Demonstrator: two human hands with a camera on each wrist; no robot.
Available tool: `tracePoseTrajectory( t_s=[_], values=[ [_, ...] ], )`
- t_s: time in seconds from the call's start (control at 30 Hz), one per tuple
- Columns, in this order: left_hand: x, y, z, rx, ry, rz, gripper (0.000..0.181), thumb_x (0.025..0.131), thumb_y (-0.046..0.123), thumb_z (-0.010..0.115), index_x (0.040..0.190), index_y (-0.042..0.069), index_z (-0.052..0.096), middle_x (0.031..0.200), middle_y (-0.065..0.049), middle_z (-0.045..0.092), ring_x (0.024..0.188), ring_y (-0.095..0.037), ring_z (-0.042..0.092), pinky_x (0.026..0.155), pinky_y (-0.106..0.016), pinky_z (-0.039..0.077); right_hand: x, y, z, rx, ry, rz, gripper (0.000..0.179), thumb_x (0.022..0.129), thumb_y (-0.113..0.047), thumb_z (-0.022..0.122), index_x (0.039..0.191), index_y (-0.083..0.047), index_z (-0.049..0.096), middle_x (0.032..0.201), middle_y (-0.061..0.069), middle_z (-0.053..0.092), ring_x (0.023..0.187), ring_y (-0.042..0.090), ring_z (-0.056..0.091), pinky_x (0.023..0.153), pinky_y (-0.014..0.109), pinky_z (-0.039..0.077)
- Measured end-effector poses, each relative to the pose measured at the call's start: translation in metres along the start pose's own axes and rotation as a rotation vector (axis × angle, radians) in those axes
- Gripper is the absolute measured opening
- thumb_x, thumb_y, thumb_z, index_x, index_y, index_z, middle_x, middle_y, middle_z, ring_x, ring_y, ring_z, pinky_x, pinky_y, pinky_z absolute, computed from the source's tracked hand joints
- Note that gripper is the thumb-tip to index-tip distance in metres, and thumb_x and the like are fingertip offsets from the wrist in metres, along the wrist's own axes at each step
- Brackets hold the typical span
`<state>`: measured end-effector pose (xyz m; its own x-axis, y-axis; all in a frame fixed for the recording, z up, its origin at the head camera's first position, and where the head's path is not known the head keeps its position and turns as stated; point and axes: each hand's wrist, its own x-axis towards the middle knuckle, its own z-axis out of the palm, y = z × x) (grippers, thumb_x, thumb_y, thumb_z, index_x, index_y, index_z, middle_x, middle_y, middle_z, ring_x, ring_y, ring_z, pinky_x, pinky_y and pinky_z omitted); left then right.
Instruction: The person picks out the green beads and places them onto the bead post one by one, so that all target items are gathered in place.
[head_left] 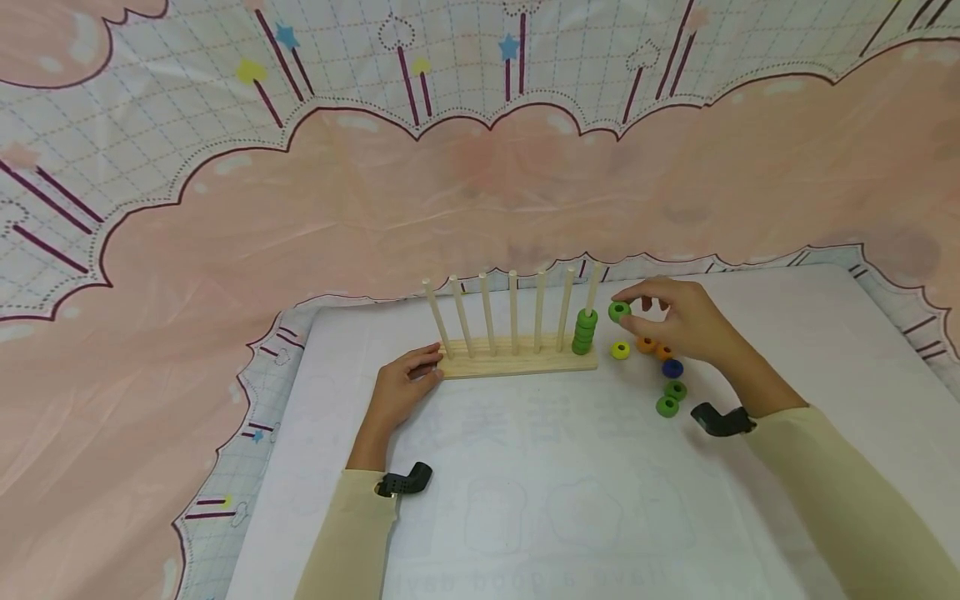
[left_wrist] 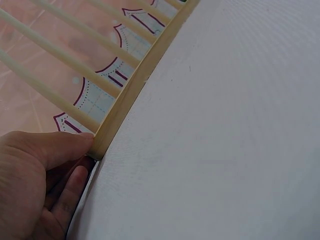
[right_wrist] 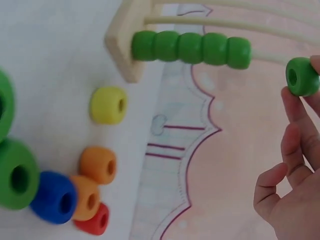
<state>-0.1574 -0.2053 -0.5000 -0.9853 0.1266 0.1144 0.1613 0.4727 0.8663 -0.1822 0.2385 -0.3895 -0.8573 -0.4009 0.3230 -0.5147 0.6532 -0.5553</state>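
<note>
A wooden peg stand [head_left: 517, 358] with several upright rods stands on the white tabletop. Its rightmost rod carries a stack of several green beads [head_left: 583, 332]. At the stand's left end, my left hand [head_left: 401, 383] holds the base between thumb and fingers; the left wrist view shows the thumb [left_wrist: 70, 146] at the base's corner. My right hand [head_left: 678, 317] pinches one green bead [head_left: 619, 312] between thumb and fingertips, just right of that rod's upper part. In the right wrist view the held bead [right_wrist: 302, 76] shows its hole, apart from the stack.
Loose beads lie right of the stand: a yellow one [head_left: 620, 350], orange ones [head_left: 647, 344], a blue one [head_left: 672, 368] and two green ones [head_left: 667, 407]. A red bead [right_wrist: 95, 220] shows in the right wrist view. Behind the table hangs a patterned pink cloth [head_left: 450, 200].
</note>
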Motion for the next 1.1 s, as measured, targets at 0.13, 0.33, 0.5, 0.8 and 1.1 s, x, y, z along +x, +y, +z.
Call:
tracePoseTrajectory(
  t_s=[0.13,0.33,0.5,0.8,1.1],
  values=[
    [0.001,0.0,0.0,0.01,-0.001,-0.008,0.03,0.094,0.009,0.074,0.124,0.004,0.073,0.143,-0.005,0.063,0.13,-0.023,0.062,0.105,-0.029,0.056,0.007,-0.009,-0.002,0.029,0.033,0.008,0.027,0.09,-0.018,0.076,0.117,-0.019,0.076,0.097,-0.002,0.071,0.089,0.016,0.052,0.074,0.035,0.046],
    [0.001,0.001,-0.001,0.02,-0.006,-0.015,0.031,0.095,0.01,0.074,0.125,0.003,0.072,0.144,-0.005,0.063,0.13,-0.024,0.063,0.105,-0.029,0.056,0.016,-0.022,-0.006,0.071,0.13,0.009,0.026,0.089,-0.015,0.076,0.115,-0.019,0.077,0.094,0.0,0.068,0.088,0.014,0.049,0.072,0.03,0.04],
    [0.0,0.002,-0.001,0.025,-0.012,-0.02,0.032,0.095,0.012,0.074,0.126,0.004,0.071,0.145,-0.004,0.062,0.127,-0.024,0.065,0.105,-0.031,0.056,0.023,-0.034,-0.01,0.134,0.193,0.043,0.025,0.091,-0.017,0.076,0.116,-0.017,0.076,0.107,0.001,0.072,0.093,0.013,0.051,0.08,0.029,0.042],
    [0.0,0.002,-0.001,0.025,-0.014,-0.024,0.032,0.095,0.012,0.074,0.126,0.005,0.072,0.145,-0.003,0.062,0.126,-0.024,0.065,0.105,-0.033,0.056,0.037,-0.047,-0.01,0.178,0.252,0.084,0.03,0.093,-0.023,0.077,0.122,-0.016,0.074,0.108,0.005,0.071,0.098,0.019,0.052,0.083,0.035,0.042],
    [0.001,-0.001,-0.001,0.025,-0.015,-0.029,0.033,0.095,0.012,0.074,0.127,0.005,0.071,0.145,-0.003,0.062,0.124,-0.023,0.066,0.102,-0.025,0.057,0.043,-0.05,-0.008,0.18,0.223,0.121,0.031,0.095,-0.03,0.075,0.123,-0.015,0.073,0.112,0.005,0.071,0.101,0.017,0.052,0.087,0.038,0.044]
  ],
)
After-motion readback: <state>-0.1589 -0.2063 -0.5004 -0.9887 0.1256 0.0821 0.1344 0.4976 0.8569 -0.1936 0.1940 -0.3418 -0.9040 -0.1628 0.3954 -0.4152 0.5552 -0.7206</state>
